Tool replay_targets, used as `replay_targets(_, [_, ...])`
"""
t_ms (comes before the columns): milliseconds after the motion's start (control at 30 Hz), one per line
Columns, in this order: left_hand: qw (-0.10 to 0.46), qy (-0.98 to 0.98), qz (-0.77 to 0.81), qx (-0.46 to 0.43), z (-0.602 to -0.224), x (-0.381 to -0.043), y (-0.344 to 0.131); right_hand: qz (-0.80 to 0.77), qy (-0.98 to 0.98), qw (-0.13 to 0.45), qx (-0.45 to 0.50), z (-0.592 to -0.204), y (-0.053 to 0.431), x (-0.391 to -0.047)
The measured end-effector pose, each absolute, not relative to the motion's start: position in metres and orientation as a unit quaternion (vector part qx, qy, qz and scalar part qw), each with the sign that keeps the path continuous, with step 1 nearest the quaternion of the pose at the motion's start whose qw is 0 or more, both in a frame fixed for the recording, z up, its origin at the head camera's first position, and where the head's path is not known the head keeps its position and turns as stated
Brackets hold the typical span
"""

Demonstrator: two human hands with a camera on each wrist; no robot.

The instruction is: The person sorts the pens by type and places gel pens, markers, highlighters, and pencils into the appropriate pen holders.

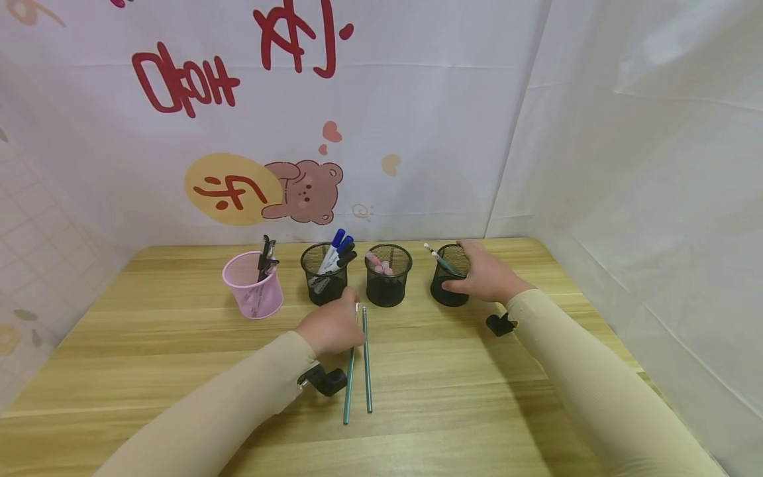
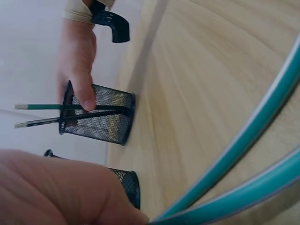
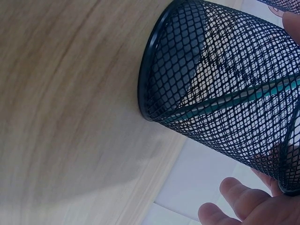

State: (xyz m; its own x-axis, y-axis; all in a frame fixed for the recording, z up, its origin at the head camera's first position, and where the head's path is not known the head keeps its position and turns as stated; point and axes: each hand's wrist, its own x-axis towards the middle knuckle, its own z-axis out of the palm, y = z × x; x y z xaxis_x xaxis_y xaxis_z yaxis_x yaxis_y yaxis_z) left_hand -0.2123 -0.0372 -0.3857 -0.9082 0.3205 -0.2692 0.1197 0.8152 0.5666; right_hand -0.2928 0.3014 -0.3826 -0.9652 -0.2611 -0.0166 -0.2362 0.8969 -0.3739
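Note:
Two green pencils lie on the table side by side, pointing away from me. My left hand (image 1: pixel 334 324) pinches the left pencil (image 1: pixel 348 387) near its far end; the right pencil (image 1: pixel 367 361) lies just beside the fingers. In the left wrist view the fingertips are mostly hidden. My right hand (image 1: pixel 491 273) grips a black mesh pen holder (image 3: pixel 220 84) at the far right, thumb on the near side and fingers around the back. That holder stands upright, with two pencils (image 2: pixel 44 107) leaning in it, their eraser ends up.
Left of the gripped holder stand a black mesh holder (image 1: pixel 386 291) with pink-capped pens, another black mesh holder (image 1: pixel 326 291) with blue and black markers, and a pink holder (image 1: pixel 262 301) with black pens. A printed white cloth (image 1: pixel 429 132) hangs behind the wooden table (image 1: pixel 453 411).

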Motion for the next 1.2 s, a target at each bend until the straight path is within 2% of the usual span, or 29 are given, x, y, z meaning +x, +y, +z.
replay_targets(300, [0.167,0.920,0.337,0.114,-0.372,-0.210,-0.039,-0.189,0.972,0.031,-0.133,-0.381,0.300,-0.292])
replay_targets(500, [0.128,0.907,0.379,0.130,-0.368,-0.210,-0.038,-0.191,0.972,0.032,-0.133,-0.380,0.300,-0.291])
replay_targets(700, [0.056,0.883,0.440,0.152,-0.369,-0.211,-0.034,-0.192,0.972,0.033,-0.133,-0.381,0.300,-0.291])
replay_targets(1200, [-0.134,0.778,0.600,0.130,-0.367,-0.218,-0.008,-0.199,0.970,0.035,-0.131,-0.382,0.301,-0.292])
